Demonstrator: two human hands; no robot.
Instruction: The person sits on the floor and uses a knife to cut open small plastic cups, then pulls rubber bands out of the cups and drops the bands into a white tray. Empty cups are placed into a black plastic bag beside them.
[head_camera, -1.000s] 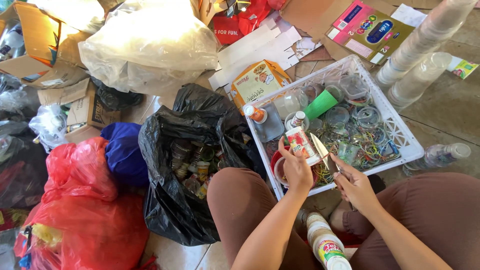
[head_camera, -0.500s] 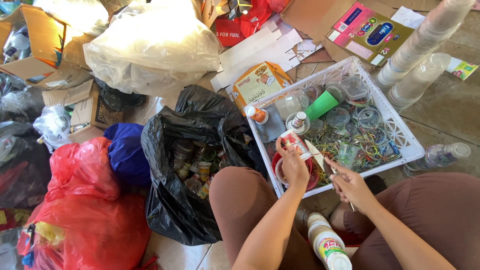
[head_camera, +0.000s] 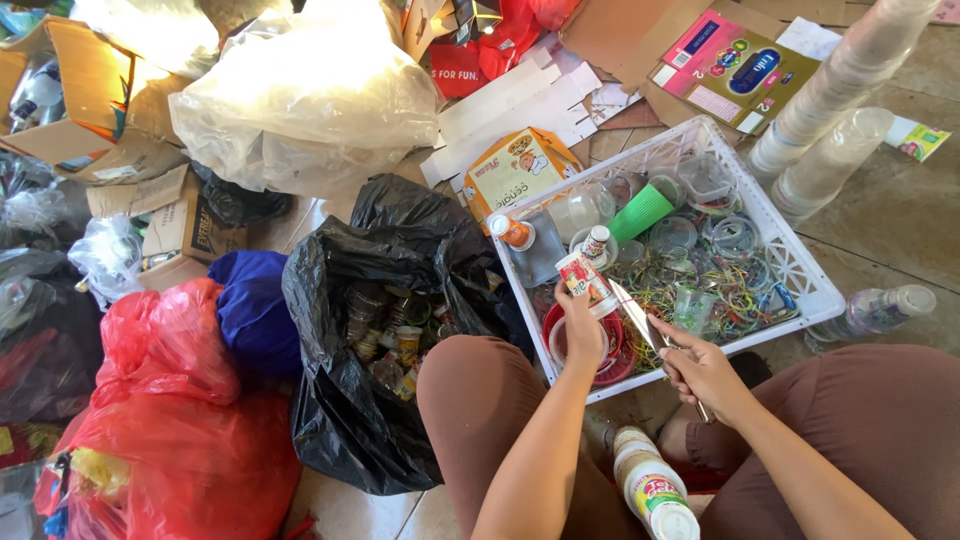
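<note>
Sitting low on a tiled floor (head_camera: 900, 210), you are hemmed in by sorted waste: a black bag (head_camera: 400, 340) of small bottles by your left knee, a red bag (head_camera: 170, 440) and a blue one (head_camera: 255, 310) further left, a clear sack (head_camera: 300, 100), cardboard boxes (head_camera: 90, 110) and stacked plastic cups (head_camera: 840, 90). A white crate (head_camera: 790, 260) of cups, rings and bands sits in front of you. Your left hand (head_camera: 582, 335) is closed around a small red-and-white bottle (head_camera: 587, 282), holding it tilted over the crate's near corner. Your right hand (head_camera: 700, 368) grips a knife (head_camera: 632, 305), its blade pointing up-left, the tip just beside the bottle's lower end.
</note>
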